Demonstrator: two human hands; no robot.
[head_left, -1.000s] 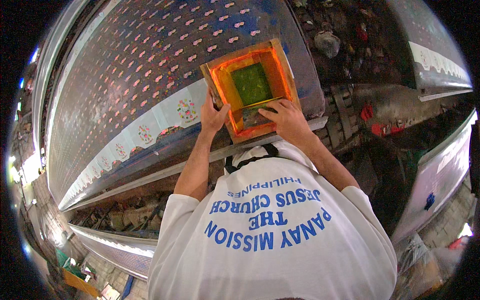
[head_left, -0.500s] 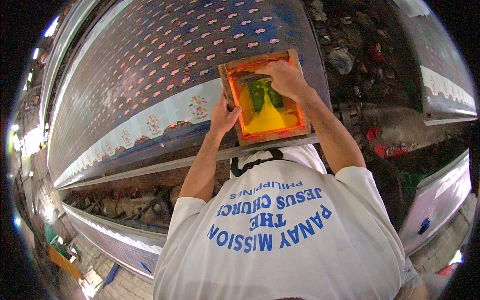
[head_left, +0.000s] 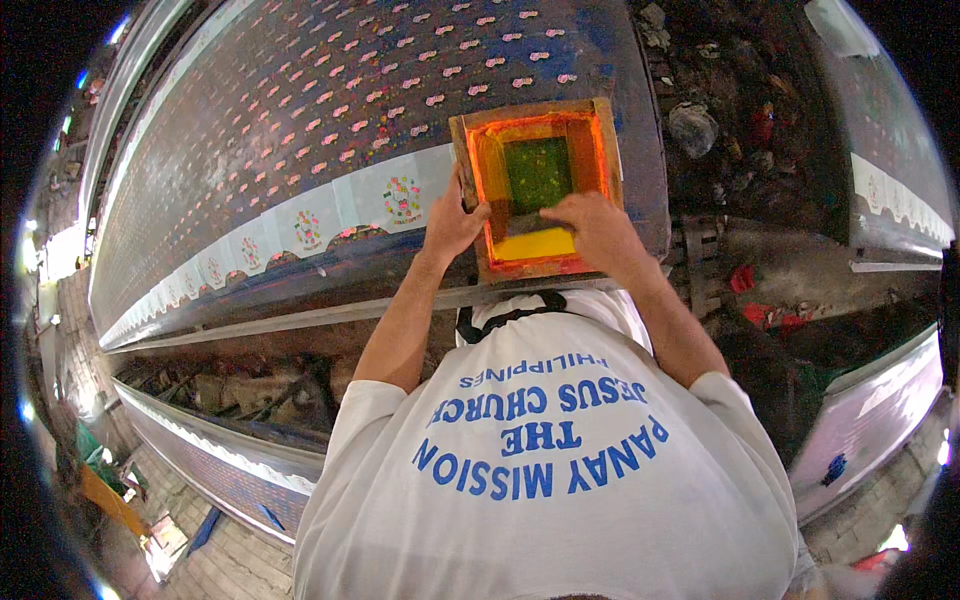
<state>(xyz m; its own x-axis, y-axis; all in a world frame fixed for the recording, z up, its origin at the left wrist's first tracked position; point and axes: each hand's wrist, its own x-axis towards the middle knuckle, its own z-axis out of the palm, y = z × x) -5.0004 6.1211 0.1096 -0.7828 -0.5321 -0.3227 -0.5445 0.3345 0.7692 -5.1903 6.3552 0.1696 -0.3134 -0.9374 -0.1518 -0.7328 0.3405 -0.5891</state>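
A wooden screen-printing frame (head_left: 612, 150) with orange-stained inner walls lies at the near edge of a long dark table. My left hand (head_left: 452, 228) is closed round its left side, thumb over the rim. Inside, my right hand (head_left: 602, 232) grips a squeegee (head_left: 528, 222), which lies crosswise over the mesh; part of it is hidden under the fingers. Yellow ink (head_left: 535, 246) is gathered in a band on the near side of the squeegee. Beyond it, a dark green mesh window (head_left: 540, 170) shows, bordered by yellow-orange.
Rows of small pink-and-white prints cover the long table (head_left: 330, 110). White sheets (head_left: 345, 205) with colourful round designs line its near edge, left of the frame. Right of the table lie a crumpled plastic bag (head_left: 692, 128) and red scraps (head_left: 770, 315). Another table stands at far right.
My right hand has drawn the squeegee from the frame's far end toward me. The yellow ink, earlier spread in a tall peak, now forms a near band. My left hand keeps its hold.
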